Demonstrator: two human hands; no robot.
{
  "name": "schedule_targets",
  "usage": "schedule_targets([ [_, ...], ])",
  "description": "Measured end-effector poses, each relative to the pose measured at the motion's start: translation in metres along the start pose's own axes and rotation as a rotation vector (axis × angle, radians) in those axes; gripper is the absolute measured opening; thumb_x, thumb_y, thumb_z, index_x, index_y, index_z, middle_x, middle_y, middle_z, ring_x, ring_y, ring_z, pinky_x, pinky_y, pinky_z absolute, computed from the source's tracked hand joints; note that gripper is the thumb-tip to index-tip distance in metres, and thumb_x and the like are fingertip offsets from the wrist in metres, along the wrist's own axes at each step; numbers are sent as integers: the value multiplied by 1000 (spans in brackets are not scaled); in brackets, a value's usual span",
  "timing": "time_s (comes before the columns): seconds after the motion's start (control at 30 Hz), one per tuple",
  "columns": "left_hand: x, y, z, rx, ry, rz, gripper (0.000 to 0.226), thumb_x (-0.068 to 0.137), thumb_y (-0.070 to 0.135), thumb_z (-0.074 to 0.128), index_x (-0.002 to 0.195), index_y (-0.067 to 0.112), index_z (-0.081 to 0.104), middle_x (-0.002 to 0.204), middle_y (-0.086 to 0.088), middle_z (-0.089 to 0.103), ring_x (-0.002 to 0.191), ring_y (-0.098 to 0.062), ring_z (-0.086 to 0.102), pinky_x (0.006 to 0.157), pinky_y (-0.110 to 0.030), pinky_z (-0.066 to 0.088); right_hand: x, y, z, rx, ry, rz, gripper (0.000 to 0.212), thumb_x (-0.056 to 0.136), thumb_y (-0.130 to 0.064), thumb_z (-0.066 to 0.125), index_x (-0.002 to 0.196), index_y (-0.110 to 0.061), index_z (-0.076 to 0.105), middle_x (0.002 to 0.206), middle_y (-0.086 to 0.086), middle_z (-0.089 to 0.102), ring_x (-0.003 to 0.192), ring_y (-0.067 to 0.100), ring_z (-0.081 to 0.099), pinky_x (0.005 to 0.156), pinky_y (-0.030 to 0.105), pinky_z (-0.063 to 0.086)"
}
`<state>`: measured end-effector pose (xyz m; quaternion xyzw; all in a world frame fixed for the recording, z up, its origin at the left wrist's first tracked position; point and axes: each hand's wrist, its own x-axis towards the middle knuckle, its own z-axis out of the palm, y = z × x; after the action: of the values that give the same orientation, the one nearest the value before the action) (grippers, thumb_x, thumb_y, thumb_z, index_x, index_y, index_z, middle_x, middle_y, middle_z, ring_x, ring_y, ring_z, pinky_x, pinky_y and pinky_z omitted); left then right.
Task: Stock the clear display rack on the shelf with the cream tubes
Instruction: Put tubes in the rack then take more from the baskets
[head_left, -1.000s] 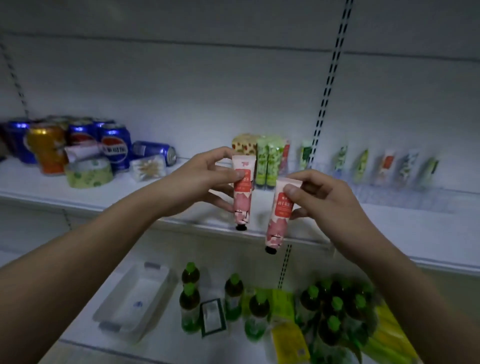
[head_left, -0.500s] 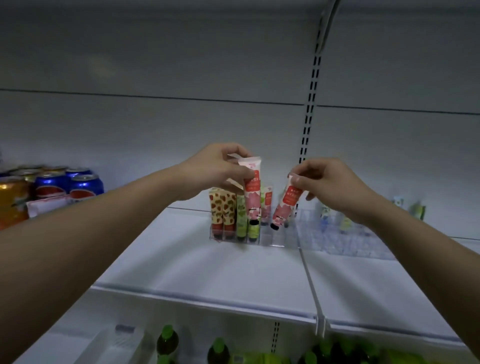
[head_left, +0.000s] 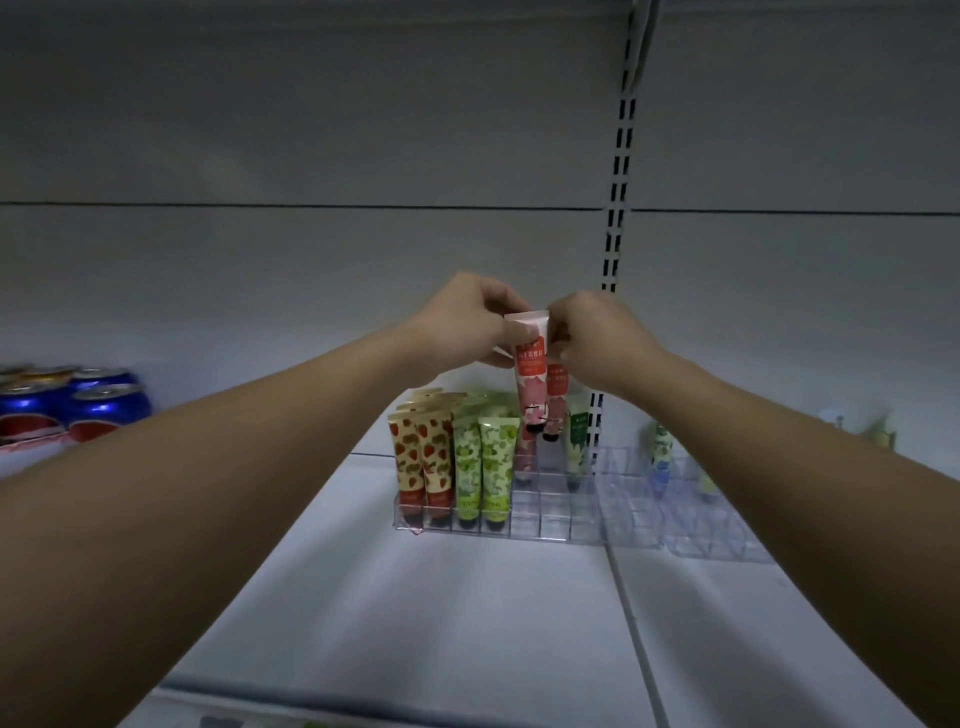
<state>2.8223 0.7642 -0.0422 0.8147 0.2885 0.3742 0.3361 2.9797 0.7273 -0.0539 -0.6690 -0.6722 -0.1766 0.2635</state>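
My left hand (head_left: 465, 321) pinches the flat top of a pink cream tube (head_left: 531, 379), cap down, above the clear display rack (head_left: 550, 525) on the shelf. My right hand (head_left: 592, 338) holds a second pink tube (head_left: 556, 402) just behind and right of the first, its cap near the rack's middle slots. Both hands nearly touch over the tubes. The rack's left slots hold strawberry-print tubes (head_left: 421, 457) and green tubes (head_left: 485, 462); a pale green tube (head_left: 576, 441) stands further right.
A second clear rack (head_left: 696, 535) adjoins on the right with a few tubes (head_left: 661, 457). Blue drink cans (head_left: 78, 405) stand at the far left of the white shelf (head_left: 415, 597). A slotted upright (head_left: 618, 197) runs up the back wall.
Both hands have moved forward and together, bringing the two pink tubes over the rack's middle slots. The view has moved closer to the shelf and rack.
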Motion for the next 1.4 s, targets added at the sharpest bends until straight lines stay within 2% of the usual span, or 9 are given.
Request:
schedule_targets([
  [0.1,8,-5,1,-3,7,4,15,88,6,67,103,2,66,96,-11,70,88,-23,70,80,-36,60,5,8,13,-5,-2,8,12,85,-5,65,89,-14,72,87,4,69,78,20,62,77,37,55],
  [0.23,13,-10,1,-14,16,2,16,87,5,67,103,3,66,95,-11,70,88,-23,70,79,-36,60,6,16,28,10,-17,20,13,85,-5,65,87,-15,72,88,3,69,76,19,60,70,30,49],
  [0.37,13,-16,2,5,4,-10,17,87,6,67,104,2,66,95,-11,70,88,-23,70,78,-36,60,6,19,41,36,-9,51,17,85,-4,64,92,-16,73,91,4,71,81,21,64,77,36,55],
  [0.47,12,-16,4,8,-8,-21,17,88,5,66,105,3,66,97,-11,70,89,-22,70,78,-34,60,7,20,42,39,-5,70,17,86,-3,64,95,-14,72,92,4,69,83,20,63,76,33,54],
  [0.87,7,-13,9,25,-2,-13,15,88,5,66,104,2,67,95,-9,70,87,-20,69,75,-31,60,3,18,45,-22,-18,31,12,88,-9,64,78,-16,62,80,5,64,69,20,58,66,31,48],
  [1.1,6,-14,9,33,12,-34,19,88,6,66,107,3,67,98,-9,69,88,-20,69,74,-29,60,-8,25,66,-14,-60,67,11,89,-13,63,89,-18,73,87,3,71,77,20,63,79,40,56],
  [1.23,2,-9,7,63,42,-43,13,88,6,66,101,9,68,98,-6,69,88,-18,68,73,-25,59,-17,23,57,-37,-41,87,20,93,-22,60,110,-16,70,108,5,67,104,24,56,91,46,51],
  [1.3,0,-6,6,83,67,-51,11,88,6,67,96,12,69,99,-4,68,90,-18,67,76,-26,59,-28,19,48,6,-15,105,27,94,-23,58,119,-14,64,117,6,62,112,25,53,95,45,48],
  [1.4,-4,0,6,128,103,-67,11,87,7,68,95,13,71,97,-3,68,91,-18,66,82,-30,58,-51,10,30,141,-93,133,31,95,-21,56,125,-13,57,114,5,64,103,22,58,87,35,49],
])
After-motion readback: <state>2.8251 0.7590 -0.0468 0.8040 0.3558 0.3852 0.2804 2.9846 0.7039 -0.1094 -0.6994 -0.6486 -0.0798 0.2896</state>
